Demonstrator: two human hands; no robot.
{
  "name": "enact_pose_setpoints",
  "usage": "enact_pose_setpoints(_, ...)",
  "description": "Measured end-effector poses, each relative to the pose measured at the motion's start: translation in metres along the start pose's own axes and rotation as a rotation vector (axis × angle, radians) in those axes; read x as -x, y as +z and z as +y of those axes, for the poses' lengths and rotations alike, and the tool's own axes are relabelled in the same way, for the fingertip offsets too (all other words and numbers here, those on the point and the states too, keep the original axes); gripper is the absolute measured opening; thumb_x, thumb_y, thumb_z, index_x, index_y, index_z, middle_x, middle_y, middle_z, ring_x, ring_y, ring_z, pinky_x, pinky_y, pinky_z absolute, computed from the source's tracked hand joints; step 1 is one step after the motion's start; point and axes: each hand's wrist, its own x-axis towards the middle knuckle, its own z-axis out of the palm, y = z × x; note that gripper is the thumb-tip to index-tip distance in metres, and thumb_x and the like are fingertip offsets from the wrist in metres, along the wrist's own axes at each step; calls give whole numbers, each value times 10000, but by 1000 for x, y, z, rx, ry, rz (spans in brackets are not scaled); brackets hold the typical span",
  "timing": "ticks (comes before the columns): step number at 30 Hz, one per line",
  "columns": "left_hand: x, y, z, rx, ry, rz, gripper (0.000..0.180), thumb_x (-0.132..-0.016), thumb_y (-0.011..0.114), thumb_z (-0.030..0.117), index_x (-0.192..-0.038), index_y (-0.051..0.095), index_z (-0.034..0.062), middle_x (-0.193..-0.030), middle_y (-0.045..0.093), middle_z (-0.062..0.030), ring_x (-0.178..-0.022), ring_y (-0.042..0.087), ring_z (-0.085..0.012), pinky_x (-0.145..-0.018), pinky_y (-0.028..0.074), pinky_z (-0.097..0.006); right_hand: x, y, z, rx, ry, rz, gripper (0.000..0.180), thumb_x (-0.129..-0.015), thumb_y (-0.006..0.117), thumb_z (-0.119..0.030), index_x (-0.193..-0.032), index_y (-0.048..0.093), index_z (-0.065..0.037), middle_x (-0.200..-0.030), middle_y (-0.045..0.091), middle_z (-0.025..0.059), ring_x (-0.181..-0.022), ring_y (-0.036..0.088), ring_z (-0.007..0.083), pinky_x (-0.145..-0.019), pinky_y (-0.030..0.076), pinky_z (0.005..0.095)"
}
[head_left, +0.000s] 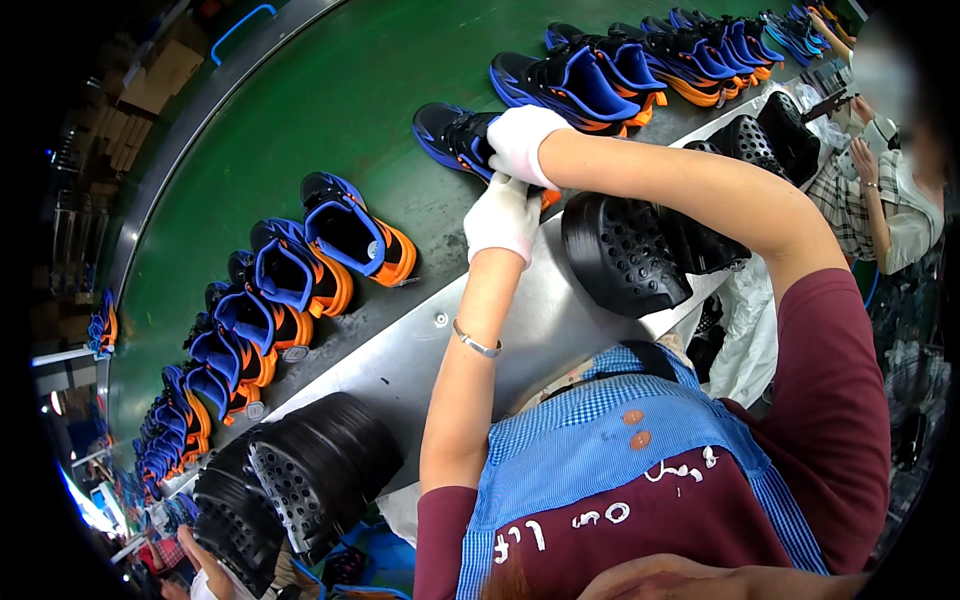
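Observation:
A black and blue sneaker with orange trim (445, 135) sits on the green belt (400, 60) near its close edge, toe pointing to the far left. My right hand (525, 145), in a white glove, is closed over the sneaker's upper around the collar. Below it, at the heel end, my left hand (503, 218) is also gloved, its fingers curled in against the shoe. The two hands touch each other and cover much of the opening and heel. What exactly the fingertips pinch is hidden.
Matching sneakers (345, 230) line the belt to the left, and more sneakers (575, 85) stand to the right. Black perforated crates (625, 255) stand along the metal ledge (400, 355), with further black crates (325, 460) at lower left. Co-workers' hands (865, 160) show at far right.

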Motion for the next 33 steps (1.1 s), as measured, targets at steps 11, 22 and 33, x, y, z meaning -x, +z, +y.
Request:
enact_pose_setpoints(11,-39,11,-21,85,-10,-331,375,-858,643,379,-1030,685,48,-867,702,-159,-738,672,-263,-691,523,-350,-39,14,-15,-443,229,-75,414,-943,478,-338,-1094,657,3,-1074,660,245,-996,647,391,-854,522,422)
enact_pose_setpoints(22,-34,2,1,-148,-132,-335,410,-864,596,367,-1171,652,101,-1045,695,-160,-909,684,-287,-796,536,-369,-26,4,-14,-360,149,-97,380,-955,460,-283,-1126,652,-4,-1091,669,227,-978,668,376,-844,540,445)
enact_pose_setpoints(33,8,-100,-28,554,-237,-314,529,-853,687,496,-1118,649,40,-730,678,-117,-601,666,-191,-533,514,-274,166,-71,79,-41,-146,278,420,-838,654,-245,-1183,621,-7,-1038,665,173,-961,640,330,-839,505,382)
